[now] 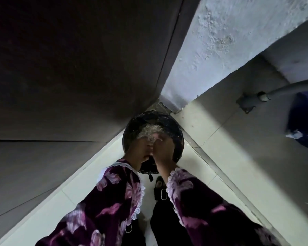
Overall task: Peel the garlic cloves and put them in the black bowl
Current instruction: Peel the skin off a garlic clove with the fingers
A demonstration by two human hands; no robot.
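Note:
My left hand (140, 150) and my right hand (164, 150) meet fingertip to fingertip over a round black container (177, 129) in the floor corner. Their fingers are curled together around a small garlic clove (153, 145), which is mostly hidden in the dim light. Inside the container lies a pale heap of garlic skins (149, 130). Just under my wrists shows the rim of a smaller black bowl (148, 168); what it holds is hidden. Both sleeves are purple with a floral print.
A dark wall panel runs along the left and a rough concrete wall (212, 41) on the right. A blue drum (304, 121) and a grey pipe (284, 88) stand at the right. My sandalled foot (160, 191) rests on the pale tiled floor (212, 148).

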